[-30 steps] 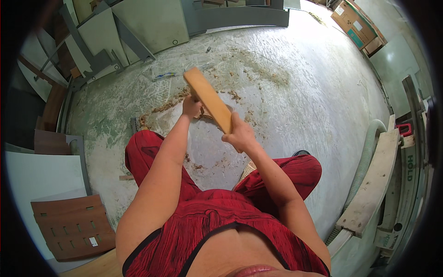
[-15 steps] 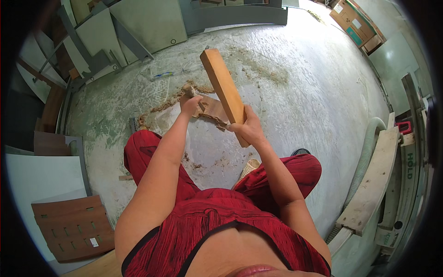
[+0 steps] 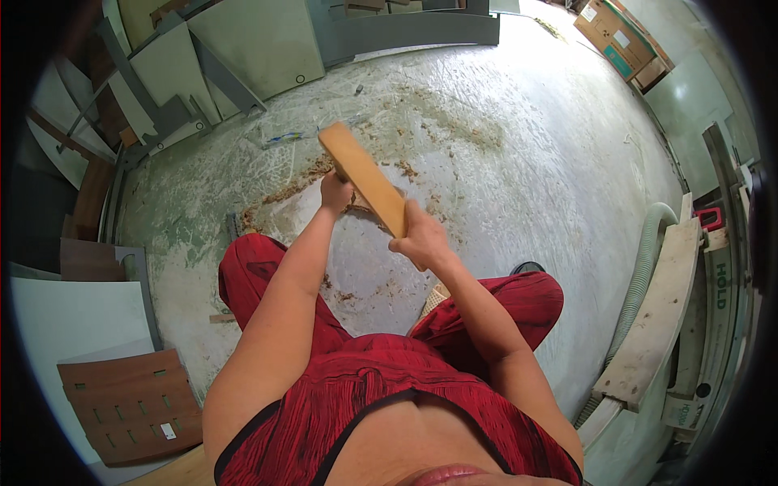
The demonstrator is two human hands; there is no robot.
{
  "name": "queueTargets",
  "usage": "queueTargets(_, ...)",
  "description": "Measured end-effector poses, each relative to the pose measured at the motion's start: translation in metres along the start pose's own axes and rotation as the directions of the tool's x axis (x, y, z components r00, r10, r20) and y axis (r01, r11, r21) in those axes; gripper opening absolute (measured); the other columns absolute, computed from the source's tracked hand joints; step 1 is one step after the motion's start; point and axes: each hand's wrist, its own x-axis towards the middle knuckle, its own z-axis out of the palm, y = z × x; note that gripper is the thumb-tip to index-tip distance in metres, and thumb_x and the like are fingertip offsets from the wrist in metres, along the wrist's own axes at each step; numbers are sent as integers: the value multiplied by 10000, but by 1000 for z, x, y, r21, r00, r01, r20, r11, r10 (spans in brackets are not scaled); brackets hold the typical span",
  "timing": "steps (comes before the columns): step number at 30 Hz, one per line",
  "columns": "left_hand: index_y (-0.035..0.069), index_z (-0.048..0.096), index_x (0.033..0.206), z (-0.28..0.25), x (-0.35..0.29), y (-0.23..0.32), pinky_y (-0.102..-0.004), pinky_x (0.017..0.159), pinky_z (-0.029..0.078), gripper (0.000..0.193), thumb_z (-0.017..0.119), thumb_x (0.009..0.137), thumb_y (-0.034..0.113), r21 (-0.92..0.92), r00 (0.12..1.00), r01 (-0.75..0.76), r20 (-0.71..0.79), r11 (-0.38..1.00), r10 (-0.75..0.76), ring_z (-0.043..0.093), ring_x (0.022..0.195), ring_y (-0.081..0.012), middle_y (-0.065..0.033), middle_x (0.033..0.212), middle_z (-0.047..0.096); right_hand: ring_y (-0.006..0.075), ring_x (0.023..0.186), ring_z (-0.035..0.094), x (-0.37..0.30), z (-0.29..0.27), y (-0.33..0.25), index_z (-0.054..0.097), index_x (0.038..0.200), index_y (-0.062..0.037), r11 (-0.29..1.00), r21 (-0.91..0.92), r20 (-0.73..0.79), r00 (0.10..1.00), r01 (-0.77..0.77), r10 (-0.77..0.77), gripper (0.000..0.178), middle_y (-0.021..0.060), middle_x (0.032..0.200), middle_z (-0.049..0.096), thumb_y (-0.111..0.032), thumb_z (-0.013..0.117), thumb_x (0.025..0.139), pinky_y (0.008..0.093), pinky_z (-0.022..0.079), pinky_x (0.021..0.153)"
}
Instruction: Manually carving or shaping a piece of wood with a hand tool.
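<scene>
My right hand (image 3: 425, 235) grips the near end of a long, thick wooden block (image 3: 361, 174), fingers wrapped round it. The block's far end hangs over my left hand (image 3: 335, 193), which is closed. Earlier, that hand showed a chisel with a pale handle; now the block covers the tool, so whether it touches the handle I cannot tell. Below lies a brown wooden board (image 3: 369, 214) with a rough, splintered edge, now mostly hidden by the block and my left hand. Wood chips (image 3: 284, 193) are scattered round it on the floor.
My bent knees in red trousers (image 3: 251, 271) flank the work. Pale and grey panels (image 3: 251, 53) lean at the far left, a slotted brown panel (image 3: 130, 405) nearer. To the right are a ribbed hose (image 3: 644, 267) and a long plank (image 3: 648, 324); a cardboard box (image 3: 620, 40) stands far right.
The block has come down and to the left at its far end, over my left hand, and now covers the chisel and much of the board. My left hand stays nearly in place.
</scene>
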Motion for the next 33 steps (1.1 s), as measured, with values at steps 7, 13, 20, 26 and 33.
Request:
queueTargets(7,47,681,970,3,1,2,-361,760,514,320,746,715,229,-71,993,121,0,990,-121,685,840,-268,-99,886,721,398,900,635,-14,-12,-14,440,1255,-81,961,181,-234,958,209,-164,765,211,983,644,-293,772,599,445,497,784)
queueTargets(13,45,664,1015,4,5,-14,-335,800,510,314,746,755,200,-106,994,-72,77,992,81,673,921,-216,-74,982,714,390,896,645,-3,13,2,424,1272,-64,945,146,-334,913,294,-233,793,216,985,641,-279,779,597,440,499,789)
queueTargets(20,58,654,1047,10,-2,14,-304,834,490,226,693,832,116,27,990,91,108,996,-93,656,950,-164,-40,1008,708,399,878,639,-15,-11,-19,418,1254,-65,950,171,-236,947,261,-218,766,214,925,632,-260,773,605,454,495,768)
queueTargets(26,60,652,1040,7,-2,2,-317,811,488,297,714,788,204,110,983,87,152,990,-103,664,926,-171,-59,975,712,404,877,636,-1,5,3,420,1248,-65,970,157,-212,966,185,-150,795,226,883,636,-303,775,578,461,489,766)
queueTargets(33,35,679,851,-7,-9,-4,-356,697,504,231,717,752,240,-117,995,-68,68,991,76,685,771,-261,-93,775,704,411,894,634,-2,4,-2,441,1245,-58,995,90,-56,998,36,-31,804,232,926,647,-310,789,566,447,491,792)
